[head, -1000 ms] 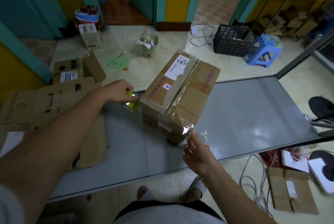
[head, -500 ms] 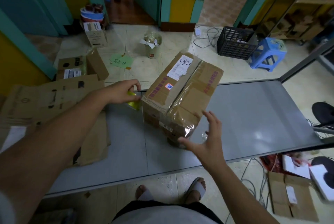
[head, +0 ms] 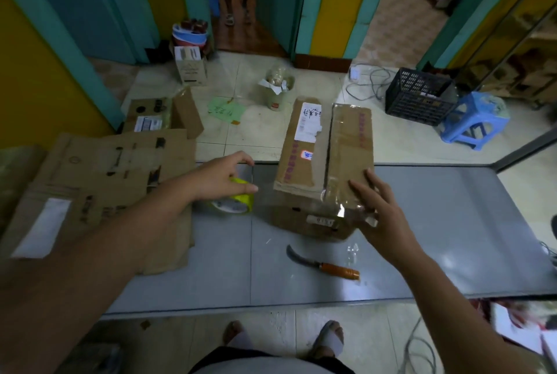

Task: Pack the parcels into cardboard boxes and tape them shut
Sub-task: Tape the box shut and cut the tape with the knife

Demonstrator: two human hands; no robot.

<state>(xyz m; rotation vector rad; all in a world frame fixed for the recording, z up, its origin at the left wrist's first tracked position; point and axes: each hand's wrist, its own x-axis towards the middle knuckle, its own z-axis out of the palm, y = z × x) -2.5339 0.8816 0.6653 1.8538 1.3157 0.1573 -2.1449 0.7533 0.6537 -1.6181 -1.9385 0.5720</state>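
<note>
A brown cardboard box [head: 304,162] with a white label and clear tape along its top seam stands on the grey table [head: 452,223]. My right hand [head: 376,208] lies flat with straight fingers on the box's near right top corner, over a loose end of clear tape. To the left of the box my left hand [head: 223,176] grips a roll of tape with a yellow-green core [head: 238,203], which rests on the table. A thin strip of clear tape seems to run from the roll towards the box.
A knife with an orange handle [head: 328,266] lies on the table in front of the box. Flattened cardboard [head: 99,174] covers the table's left end. Beyond the table, the floor holds small boxes, a black crate [head: 419,99] and a blue stool [head: 473,120].
The box has been turned and now sits flat and square to me. My right hand rose from the box's near lower corner onto its top. The knife has come into view.
</note>
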